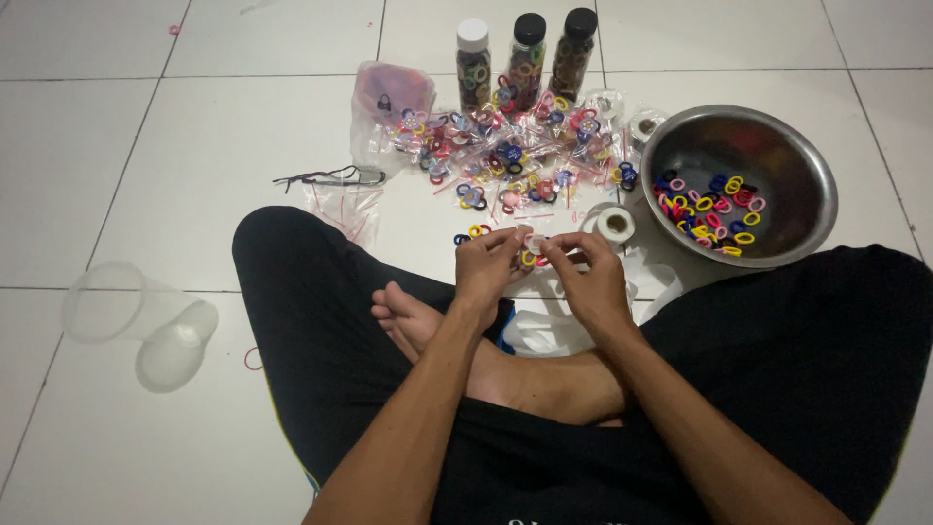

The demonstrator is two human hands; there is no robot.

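I sit cross-legged on a white tiled floor. My left hand [486, 262] and my right hand [590, 277] meet in front of my feet, both pinching a small clear plastic bag [534, 245] with coloured hair ties inside. A yellow tie shows just below my fingertips. A few loose hair ties [470, 233] lie on the floor just left of my left hand. A pile of filled small bags [505, 156] spreads on the floor beyond my hands.
A steel bowl [807, 165] at the right holds several coloured hair ties. Three bottles [526, 58] of ties stand at the back. A tape roll [615, 225] lies near my right hand. A clear plastic jar [136, 311] lies at the left. A pink bag [391, 92] sits behind the pile.
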